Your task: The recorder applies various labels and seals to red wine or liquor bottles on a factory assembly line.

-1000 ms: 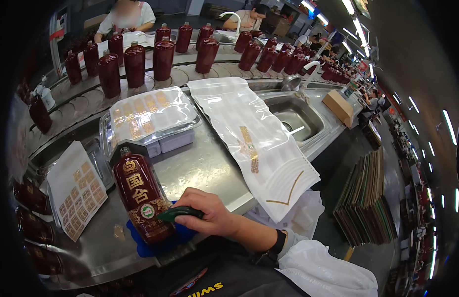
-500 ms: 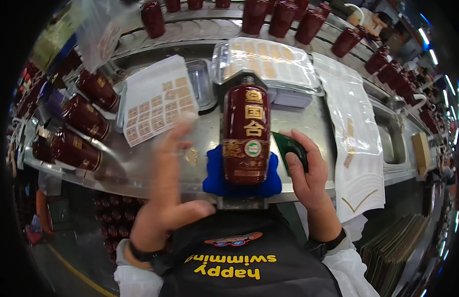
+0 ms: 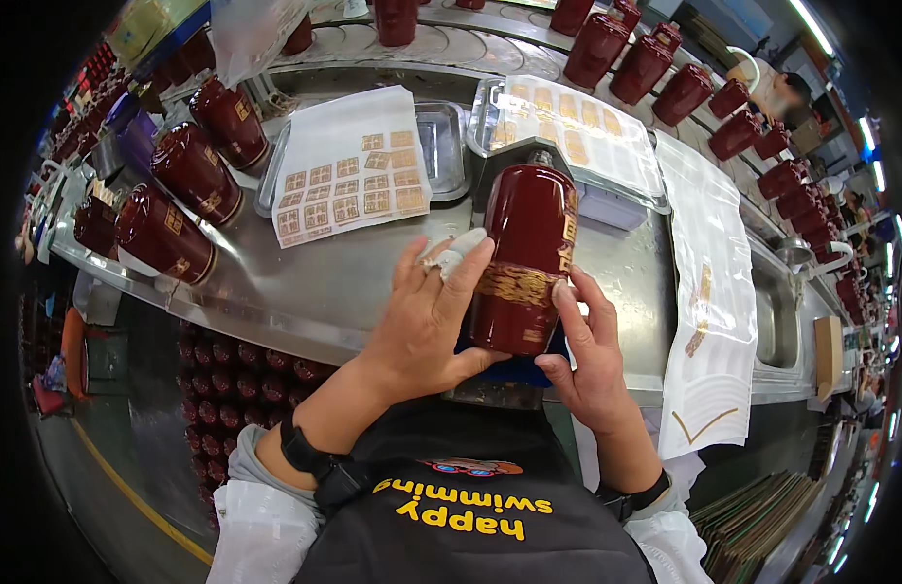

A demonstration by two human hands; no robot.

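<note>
Left hand (image 3: 422, 316) and right hand (image 3: 597, 365) grip the bottle (image 3: 517, 229) from both sides; I see it over the blue cloth (image 3: 517, 371), near the edge of the table (image 3: 310, 287). I judge its glossy body could slip or roll if one hand loosens before the other.

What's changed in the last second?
The bottle has rolled: its front lettering now faces right. The left hand, off it half a second ago, now touches its left side. The right hand is on its right side; the green scraper it held is out of sight. Unchanged: label sheet on the left.
</note>
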